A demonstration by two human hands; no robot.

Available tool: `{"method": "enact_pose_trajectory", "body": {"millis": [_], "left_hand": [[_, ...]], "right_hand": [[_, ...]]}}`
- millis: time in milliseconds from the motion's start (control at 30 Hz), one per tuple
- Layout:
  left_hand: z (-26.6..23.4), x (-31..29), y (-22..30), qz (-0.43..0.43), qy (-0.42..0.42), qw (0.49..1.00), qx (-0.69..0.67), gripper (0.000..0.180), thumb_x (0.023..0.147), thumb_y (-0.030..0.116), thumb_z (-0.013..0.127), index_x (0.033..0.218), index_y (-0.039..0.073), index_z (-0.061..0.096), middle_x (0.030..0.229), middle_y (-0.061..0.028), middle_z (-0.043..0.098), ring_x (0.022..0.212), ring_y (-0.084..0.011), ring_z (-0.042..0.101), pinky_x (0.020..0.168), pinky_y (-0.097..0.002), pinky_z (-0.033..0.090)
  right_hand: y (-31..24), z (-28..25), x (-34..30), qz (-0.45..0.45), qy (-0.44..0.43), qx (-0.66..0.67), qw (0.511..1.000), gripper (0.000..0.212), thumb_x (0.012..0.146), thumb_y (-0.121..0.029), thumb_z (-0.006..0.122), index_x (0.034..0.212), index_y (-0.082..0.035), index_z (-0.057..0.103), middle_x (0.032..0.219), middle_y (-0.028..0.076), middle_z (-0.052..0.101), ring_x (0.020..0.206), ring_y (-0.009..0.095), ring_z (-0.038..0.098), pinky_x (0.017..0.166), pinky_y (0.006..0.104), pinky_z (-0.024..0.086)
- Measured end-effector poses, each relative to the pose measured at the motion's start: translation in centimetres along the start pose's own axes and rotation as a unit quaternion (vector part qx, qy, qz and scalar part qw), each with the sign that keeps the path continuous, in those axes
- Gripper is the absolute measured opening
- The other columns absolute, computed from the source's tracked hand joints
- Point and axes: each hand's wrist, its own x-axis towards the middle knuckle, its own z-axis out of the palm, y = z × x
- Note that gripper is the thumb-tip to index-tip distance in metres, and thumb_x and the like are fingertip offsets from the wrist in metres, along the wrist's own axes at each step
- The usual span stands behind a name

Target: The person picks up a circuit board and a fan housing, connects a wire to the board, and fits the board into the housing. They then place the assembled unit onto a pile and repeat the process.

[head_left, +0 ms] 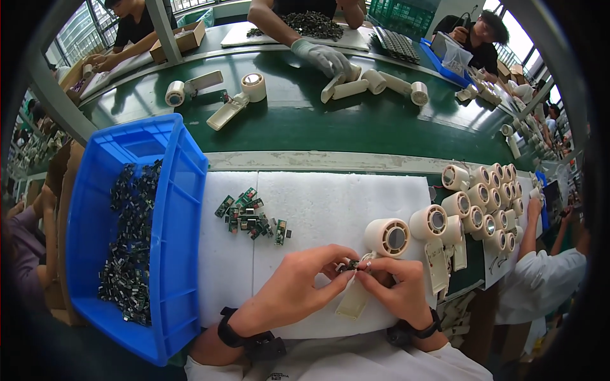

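Note:
My left hand (304,279) pinches a small green circuit board (347,266) between thumb and fingertips, over the white foam sheet. Thumb and forefinger of my right hand (399,283) are closed right beside the board, and what they grip is too small to make out. Under and behind my fingers lies a cream handheld fan (386,237). Its round head points away from me, and its handle part (353,301) reaches toward me, partly covered by my hands. A loose pile of circuit boards (248,216) rests on the foam beyond my left hand.
A blue bin (166,254) of circuit boards stands at the left. Several cream fans (473,203) crowd the right side. Beyond the foam sheet (305,190) runs a green conveyor belt (292,130) carrying fan parts. Across it, a co-worker's gloved hand (325,60) touches one.

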Motion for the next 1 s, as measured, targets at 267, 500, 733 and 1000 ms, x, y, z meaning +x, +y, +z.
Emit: {"method": "enact_pose_trajectory", "body": {"millis": [267,500,733,1000], "left_hand": [[0.0,0.8,0.0,-0.002,-0.007,1.000,0.014,0.033,0.091,-0.005,0.066,0.124,0.002,0.068,0.108,-0.0114,0.070,0.097,-0.0160,0.070,0.087,-0.0292,0.057],[0.3,1.4,-0.7,0.009,-0.009,1.000,0.001,0.036,0.091,-0.011,0.062,0.125,-0.001,0.067,0.113,-0.0116,0.068,0.100,-0.0169,0.069,0.089,-0.0281,0.055],[0.8,1.0,-1.1,0.026,0.040,0.999,-0.003,0.033,0.089,-0.006,0.066,0.120,0.005,0.072,0.102,-0.0125,0.071,0.093,-0.0195,0.072,0.084,-0.0302,0.058],[0.8,1.1,-1.2,0.030,0.037,0.999,-0.002,0.034,0.089,-0.006,0.066,0.121,0.005,0.071,0.102,-0.0119,0.072,0.092,-0.0185,0.073,0.083,-0.0292,0.058]], "right_hand": [[0.8,0.2,0.7,-0.060,0.020,-0.014,0.998,0.015,0.083,-0.001,0.076,0.098,-0.003,0.076,0.063,0.001,0.063,0.050,0.003,0.051,0.047,0.0221,0.038],[1.8,0.0,1.0,-0.140,0.025,-0.090,0.986,0.021,0.077,-0.002,0.077,0.098,-0.007,0.077,0.063,0.005,0.064,0.049,0.012,0.057,0.046,0.0263,0.041],[1.8,0.1,1.0,-0.176,0.017,-0.119,0.977,0.023,0.075,-0.002,0.078,0.097,-0.008,0.077,0.062,0.004,0.062,0.049,0.012,0.056,0.045,0.0269,0.040],[1.7,-0.2,0.6,-0.096,0.014,-0.031,0.995,0.018,0.080,-0.002,0.076,0.098,-0.006,0.076,0.062,0.001,0.062,0.049,0.005,0.053,0.045,0.0227,0.037]]}}
